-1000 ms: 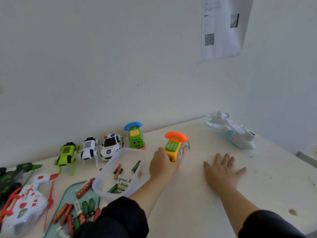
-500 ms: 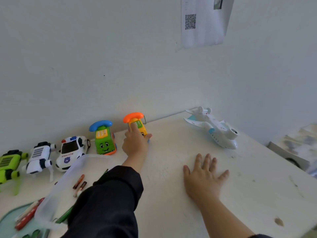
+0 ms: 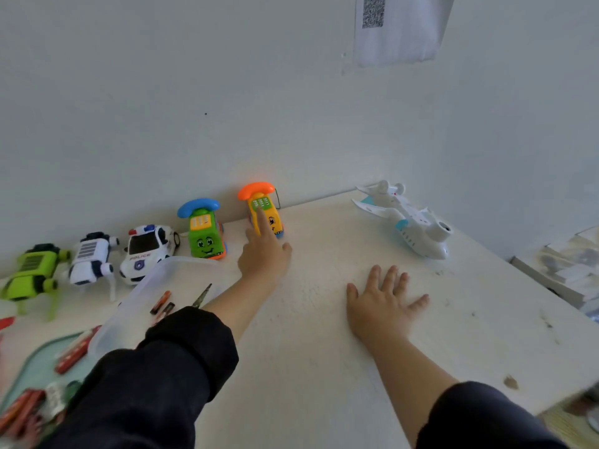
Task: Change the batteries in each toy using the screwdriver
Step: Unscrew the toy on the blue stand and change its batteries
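Note:
A yellow toy phone car with an orange handset [image 3: 275,223] stands against the wall, in line with a green toy phone car [image 3: 205,234], a police car [image 3: 147,247], a white robot dog [image 3: 90,259] and a green robot dog [image 3: 30,275]. My left hand [image 3: 264,259] reaches forward, its index finger straight and touching the yellow toy's keypad. My right hand [image 3: 381,307] lies flat on the table [image 3: 324,367], fingers spread, holding nothing. No screwdriver is visible.
A white toy airplane [image 3: 413,223] sits at the back right. A clear plastic tub [image 3: 152,280] with batteries [image 3: 160,303] stands left of my left arm. A teal tray [image 3: 35,361] with more batteries lies at the lower left. The table's edge runs along the right.
My left hand pushed the yellow toy phone from mid-table back to the wall beside the green one, then loosened to a single fingertip on it. My right hand stayed flat.

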